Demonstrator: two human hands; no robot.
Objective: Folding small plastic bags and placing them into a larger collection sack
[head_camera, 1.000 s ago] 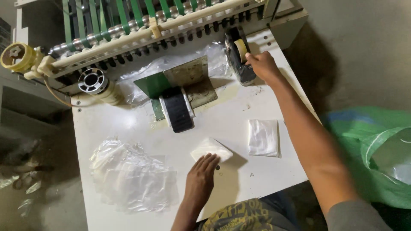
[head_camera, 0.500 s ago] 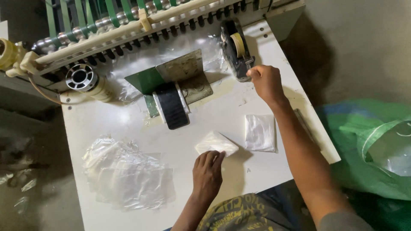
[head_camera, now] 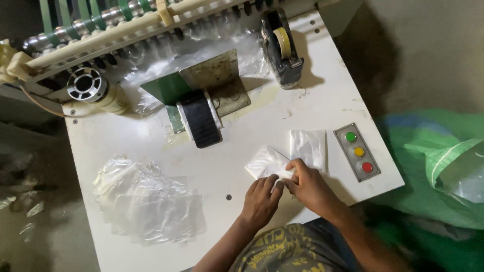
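White tabletop filled the frame, and low at centre the left hand and right hand both pinched one small clear packet, apparently steadying it flat, beside a second packet.

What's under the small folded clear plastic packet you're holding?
Only the white table top shows around the small folded clear plastic packet. The left hand and right hand cover its near edge, so anything beneath that part is hidden.
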